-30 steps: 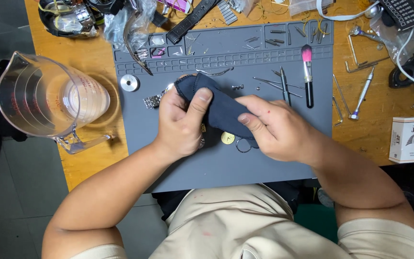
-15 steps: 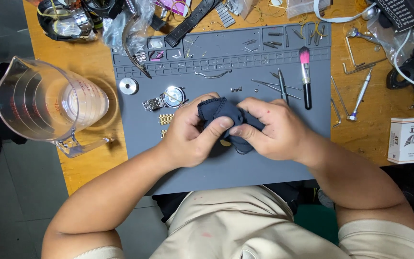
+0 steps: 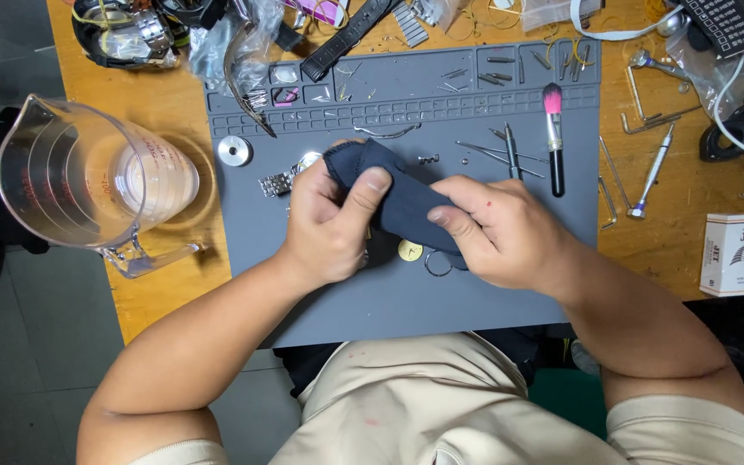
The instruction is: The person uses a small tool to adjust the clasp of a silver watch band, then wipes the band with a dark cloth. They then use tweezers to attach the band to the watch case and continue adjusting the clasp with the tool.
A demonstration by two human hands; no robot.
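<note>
Head view: left hand (image 3: 329, 228) and right hand (image 3: 497, 232) both pinch a dark blue folded cloth (image 3: 393, 194) over the grey silicone work mat (image 3: 406, 293) (small brass disc (image 3: 410, 250) just beneath).

A dark navy cloth (image 3: 398, 200), folded and rumpled, lies pinched above the grey mat (image 3: 406, 284).

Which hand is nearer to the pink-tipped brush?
The right hand: it lies just below-left of the brush. The left hand is farther left, beyond the dark cloth.
</note>
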